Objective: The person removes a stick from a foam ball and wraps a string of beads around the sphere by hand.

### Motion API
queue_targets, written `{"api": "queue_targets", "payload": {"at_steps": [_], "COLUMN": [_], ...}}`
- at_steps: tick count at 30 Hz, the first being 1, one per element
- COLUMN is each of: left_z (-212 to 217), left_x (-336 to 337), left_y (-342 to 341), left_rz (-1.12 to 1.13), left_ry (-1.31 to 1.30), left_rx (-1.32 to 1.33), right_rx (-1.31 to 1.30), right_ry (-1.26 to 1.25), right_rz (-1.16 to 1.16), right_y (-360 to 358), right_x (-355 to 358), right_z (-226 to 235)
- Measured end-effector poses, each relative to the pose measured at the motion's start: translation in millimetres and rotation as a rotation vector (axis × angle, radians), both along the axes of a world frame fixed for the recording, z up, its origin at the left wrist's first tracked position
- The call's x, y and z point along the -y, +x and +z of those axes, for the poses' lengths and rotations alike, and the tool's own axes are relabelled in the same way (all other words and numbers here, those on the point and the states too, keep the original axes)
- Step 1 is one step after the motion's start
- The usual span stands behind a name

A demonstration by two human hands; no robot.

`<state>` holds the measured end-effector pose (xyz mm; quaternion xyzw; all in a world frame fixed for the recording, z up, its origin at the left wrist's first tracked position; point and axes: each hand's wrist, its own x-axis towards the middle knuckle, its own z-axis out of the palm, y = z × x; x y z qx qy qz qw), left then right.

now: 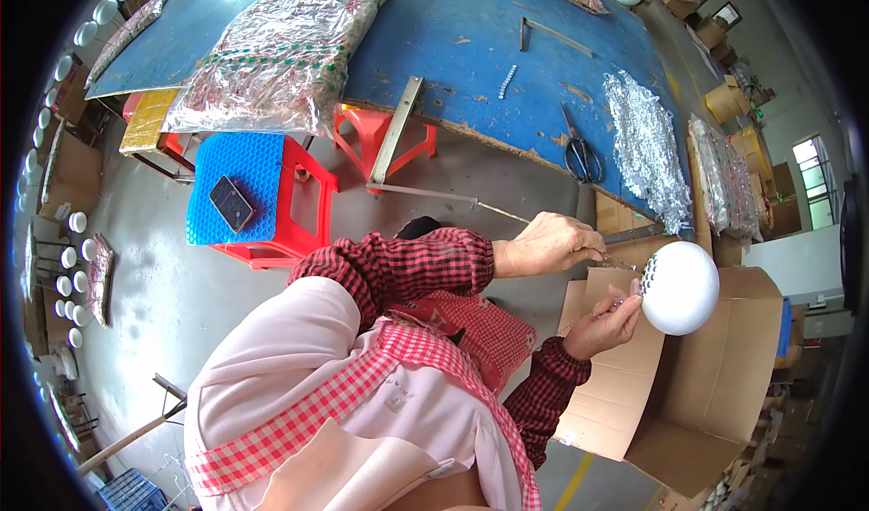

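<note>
In the head view, the ball [685, 288] is judged to be light and stiff, its smooth white surface likely somewhat slippery and easily dented if it is foam. A firm hold is best taken on the bare white side, away from the dark studs [649, 277] set on its left face, which could be knocked loose.

The ball is located just to the right of both hands, above the open carton [706, 402]. The right hand [608, 324] is placed at its lower left edge, fingers bent and tips at or against the surface; whether its weight is borne there cannot be told. The left hand [563, 243] is closed, a thin strand [618, 262] being pinched at its fingertips beside the studs. A cord [503, 213] is seen to be run from the rear into that hand.
</note>
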<state>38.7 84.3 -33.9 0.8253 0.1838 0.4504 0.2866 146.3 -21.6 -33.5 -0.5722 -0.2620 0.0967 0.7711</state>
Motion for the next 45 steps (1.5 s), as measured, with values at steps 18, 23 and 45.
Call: {"api": "queue_targets", "payload": {"at_steps": [18,23,45], "left_z": [5,-1,-11], "left_x": [-1,-9,-19], "left_y": [-4,-7,-23], "left_rz": [0.022,0.039,0.023], "left_ry": [-0.049,-0.166,-0.049], "left_rx": [-0.055,-0.105,-0.003], "right_rx": [0.022,-0.053,0.148], "right_ry": [-0.002,-0.098,-0.424], "right_rz": [-0.012,0.092,0.294], "right_y": [-2,2,-31], "right_x": [-7,-11,-33], "right_z": [4,4,-39]}}
